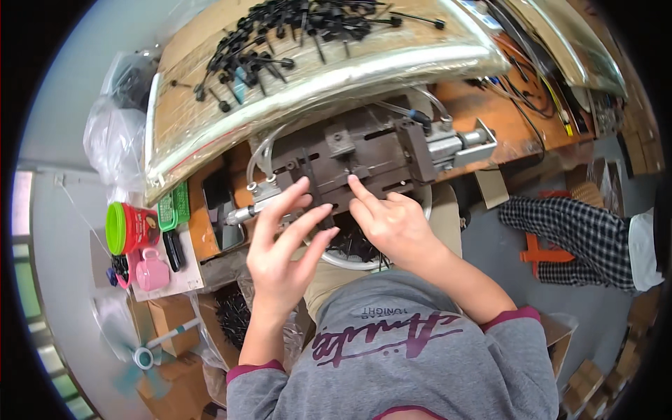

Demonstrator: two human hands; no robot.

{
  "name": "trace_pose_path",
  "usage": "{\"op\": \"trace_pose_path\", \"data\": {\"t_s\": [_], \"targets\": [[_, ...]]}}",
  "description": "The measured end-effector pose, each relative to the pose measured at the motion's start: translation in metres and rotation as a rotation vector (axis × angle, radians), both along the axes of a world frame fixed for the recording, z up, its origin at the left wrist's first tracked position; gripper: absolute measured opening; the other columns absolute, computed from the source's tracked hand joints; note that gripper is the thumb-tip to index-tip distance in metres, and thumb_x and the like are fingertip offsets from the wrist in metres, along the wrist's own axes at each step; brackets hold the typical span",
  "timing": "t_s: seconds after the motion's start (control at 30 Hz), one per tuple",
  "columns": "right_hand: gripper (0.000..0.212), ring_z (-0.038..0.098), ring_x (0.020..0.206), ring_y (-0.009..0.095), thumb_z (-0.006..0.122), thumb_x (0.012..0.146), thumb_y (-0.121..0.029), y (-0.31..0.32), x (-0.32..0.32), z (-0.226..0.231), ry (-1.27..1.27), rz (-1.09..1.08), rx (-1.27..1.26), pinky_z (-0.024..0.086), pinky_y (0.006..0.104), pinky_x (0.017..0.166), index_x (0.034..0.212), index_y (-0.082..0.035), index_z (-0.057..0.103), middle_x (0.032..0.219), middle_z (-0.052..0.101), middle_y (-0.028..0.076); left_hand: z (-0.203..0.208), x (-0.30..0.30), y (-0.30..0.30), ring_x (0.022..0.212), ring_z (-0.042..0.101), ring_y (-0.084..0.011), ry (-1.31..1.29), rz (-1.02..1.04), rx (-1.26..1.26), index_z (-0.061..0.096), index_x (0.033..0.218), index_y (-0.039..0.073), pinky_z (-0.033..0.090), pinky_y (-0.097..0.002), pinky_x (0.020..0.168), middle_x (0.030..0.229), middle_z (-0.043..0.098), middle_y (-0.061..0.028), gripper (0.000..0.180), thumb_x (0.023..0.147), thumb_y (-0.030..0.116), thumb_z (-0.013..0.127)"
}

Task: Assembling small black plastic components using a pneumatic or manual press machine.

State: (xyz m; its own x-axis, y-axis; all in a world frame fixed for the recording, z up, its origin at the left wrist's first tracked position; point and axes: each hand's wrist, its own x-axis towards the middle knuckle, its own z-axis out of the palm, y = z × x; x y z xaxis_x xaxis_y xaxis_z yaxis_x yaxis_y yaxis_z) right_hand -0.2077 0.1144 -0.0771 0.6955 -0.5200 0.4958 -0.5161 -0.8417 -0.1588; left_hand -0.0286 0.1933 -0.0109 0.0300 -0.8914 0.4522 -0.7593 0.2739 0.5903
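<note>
My left hand (283,255) is over the left part of a dark metal fixture (378,150), its fingers spread and apart, with nothing visible in them. Close by its fingertips is a narrow dark bar (309,168) on the plate. My right hand (399,227) has its index finger stretched out, the tip at a small dark block (359,172) mid-fixture. Its other fingers are partly bent and partly hidden; I see nothing held. Beyond the fingertip stands a grey metal block (339,141). A pneumatic cylinder (448,145) sits at the fixture's right end, a metal fitting (241,215) at its left.
A plastic-wrapped board (182,129) behind the fixture carries a heap of black round-headed stems (280,31). A dark-filled round container (350,264) sits below my hands. At left are a green-rimmed red tub (126,229), a pink mug (152,271) and a fan (143,358). A person's checked sleeve (574,224) appears right.
</note>
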Motion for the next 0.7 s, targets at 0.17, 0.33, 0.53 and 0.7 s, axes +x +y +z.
{"op": "trace_pose_path", "data": {"t_s": [0.17, 0.33, 0.53, 0.7], "targets": [[0.014, 0.063, 0.056, 0.012, 0.066, 0.074, -0.011, 0.000, 0.001, 0.010, 0.092, 0.028, 0.008, 0.050, 0.0272, 0.061, 0.085, -0.005, 0.058, 0.125, 0.067, 0.024, -0.008, 0.002, -0.003, 0.109, 0.067, -0.0266, 0.064, -0.019, 0.000, 0.076, 0.107, 0.003, 0.056, -0.0392, 0.094, 0.133, 0.061, -0.0167, 0.038, 0.070, -0.001, 0.084], [0.016, 0.064, 0.055, 0.012, 0.066, 0.073, -0.013, -0.006, 0.000, 0.022, 0.174, 0.062, 0.021, 0.051, 0.0281, 0.062, 0.084, -0.006, 0.058, 0.121, 0.068, 0.027, -0.014, 0.001, -0.008, 0.110, 0.067, -0.0276, 0.112, -0.045, -0.006, 0.075, 0.107, 0.002, 0.057, -0.0399, 0.094, 0.134, 0.060, -0.0174, 0.037, 0.071, -0.001, 0.083], [0.017, 0.070, 0.070, 0.026, 0.074, 0.086, -0.020, -0.090, 0.008, 0.080, -0.209, 0.012, 0.157, 0.054, 0.0335, 0.061, 0.093, -0.006, 0.067, 0.097, 0.072, 0.010, -0.036, -0.016, -0.003, 0.103, 0.070, -0.0273, -0.049, -0.018, 0.002, 0.073, 0.103, 0.003, 0.058, -0.0342, 0.085, 0.134, 0.064, -0.0165, 0.032, 0.073, 0.002, 0.082], [0.039, 0.070, 0.084, 0.024, 0.076, 0.086, -0.044, -0.233, 0.042, 0.097, -0.200, -0.299, -0.220, 0.054, 0.0357, 0.072, 0.099, -0.007, 0.074, 0.091, 0.072, 0.007, -0.062, -0.036, -0.017, 0.077, 0.070, -0.0229, -0.253, 0.000, -0.008, 0.071, 0.102, 0.001, 0.057, -0.0320, 0.070, 0.133, 0.064, -0.0175, 0.028, 0.076, 0.008, 0.080]]}}
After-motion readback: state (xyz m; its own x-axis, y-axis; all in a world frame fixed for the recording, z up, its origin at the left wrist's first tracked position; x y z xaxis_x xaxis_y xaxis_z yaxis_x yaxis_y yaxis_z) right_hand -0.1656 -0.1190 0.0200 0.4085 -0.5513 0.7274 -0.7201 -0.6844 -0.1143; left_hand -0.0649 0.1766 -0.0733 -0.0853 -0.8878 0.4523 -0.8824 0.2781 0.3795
